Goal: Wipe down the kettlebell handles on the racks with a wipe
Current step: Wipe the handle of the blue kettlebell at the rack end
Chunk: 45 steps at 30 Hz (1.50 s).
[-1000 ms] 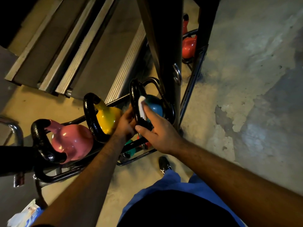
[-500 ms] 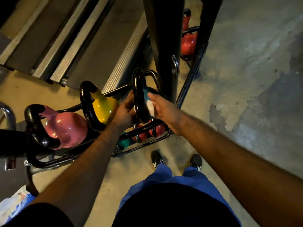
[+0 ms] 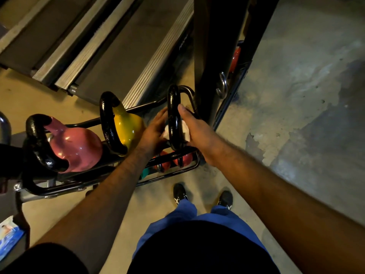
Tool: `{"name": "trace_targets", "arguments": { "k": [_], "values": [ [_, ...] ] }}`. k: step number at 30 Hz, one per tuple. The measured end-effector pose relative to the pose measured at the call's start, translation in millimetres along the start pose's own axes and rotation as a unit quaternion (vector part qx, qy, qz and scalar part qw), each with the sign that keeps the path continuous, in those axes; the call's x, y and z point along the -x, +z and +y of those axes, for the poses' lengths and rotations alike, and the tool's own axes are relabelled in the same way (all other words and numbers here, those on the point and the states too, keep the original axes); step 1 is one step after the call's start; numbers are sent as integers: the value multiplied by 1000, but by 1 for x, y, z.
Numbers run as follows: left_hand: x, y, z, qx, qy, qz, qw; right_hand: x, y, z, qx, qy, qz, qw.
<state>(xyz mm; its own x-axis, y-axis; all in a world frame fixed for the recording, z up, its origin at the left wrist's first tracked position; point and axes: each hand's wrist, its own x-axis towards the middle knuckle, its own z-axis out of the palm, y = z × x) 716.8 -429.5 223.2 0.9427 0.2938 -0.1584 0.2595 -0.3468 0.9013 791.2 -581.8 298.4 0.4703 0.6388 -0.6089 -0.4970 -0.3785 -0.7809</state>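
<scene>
Right hand (image 3: 199,133) wrapped round the black handle (image 3: 173,115) of the rightmost kettlebell on the upper rack (image 3: 83,123), white wipe (image 3: 185,129) pressed between palm and handle, thumb lying up along the handle's right side. Left hand (image 3: 156,131) on the opposite side of the same handle, fingers fairly straight and touching it, bit of wipe showing just by the fingertips; whether it grips anything cannot be told. Body of that kettlebell hidden under both hands. Upper rack, left to right: pink kettlebell (image 3: 77,149), yellow kettlebell (image 3: 126,125), then the one being wiped; all three with glossy black handles, standing upright between the rack rails. Lower rack tier (image 3: 177,171) below the hands: two small red kettlebells (image 3: 185,159) and a green one (image 3: 146,173), partly hidden by the left forearm. Another red kettlebell (image 3: 235,58) farther back, behind the dark upright post (image 3: 209,56) with a metal ring (image 3: 222,86) on it. Treadmill deck (image 3: 118,46) beyond the rack. Blue-and-white packet (image 3: 8,238) at lower left edge, contents not readable. Blue trousers and black shoes (image 3: 179,193) on concrete floor (image 3: 296,95) just beside the rack.
</scene>
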Motion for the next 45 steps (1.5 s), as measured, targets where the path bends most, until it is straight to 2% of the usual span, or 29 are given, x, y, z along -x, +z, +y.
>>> {"name": "trace_targets", "arguments": {
  "k": [3, 6, 8, 11, 13, 15, 21, 26, 29, 31, 35, 39, 42, 45],
  "values": [
    [-6, 1, -20, -44, 8, -5, 999, -1, -3, -2, 22, 26, -9, 999],
    [-11, 8, -29, -43, 11, 14, 999, -5, -6, -15, -116, 24, -1, 993],
    [-13, 9, -33, -17, -14, 25, 999, -4, -3, -19, -163, -4, 10, 986],
    [-14, 6, -34, 35, -59, 36, 997, 0, 9, -11, -106, -39, 33, 993],
    [-9, 8, -30, 27, -26, 40, 999, 2, 12, -5, -37, -39, 33, 998],
    [-8, 10, -31, -7, 12, 31, 999, 1, 10, -8, -17, -17, 41, 999],
    [-12, 16, -27, -34, 43, 79, 995, -14, 13, -34, -173, -44, 66, 982],
    [-7, 14, -24, -38, 37, 81, 995, -12, 8, -30, -125, -57, 53, 989],
    [-10, 15, -26, -58, -6, 80, 995, -9, 2, -23, -66, -45, 66, 995],
    [-8, 16, -26, -68, -2, 82, 994, -10, -1, -28, -44, -24, 59, 997],
    [-10, 17, -20, -39, 35, 96, 994, -30, 7, -45, -97, -35, 91, 990],
    [-14, 13, -38, -51, 22, 80, 995, -45, 24, -45, -198, -66, 107, 972],
    [-16, 11, -49, -45, 8, 78, 996, -45, 24, -57, -210, -58, 77, 973],
    [-17, 13, -44, -45, 0, 70, 997, -48, 24, -71, -178, -34, 85, 980]
  ]
}}
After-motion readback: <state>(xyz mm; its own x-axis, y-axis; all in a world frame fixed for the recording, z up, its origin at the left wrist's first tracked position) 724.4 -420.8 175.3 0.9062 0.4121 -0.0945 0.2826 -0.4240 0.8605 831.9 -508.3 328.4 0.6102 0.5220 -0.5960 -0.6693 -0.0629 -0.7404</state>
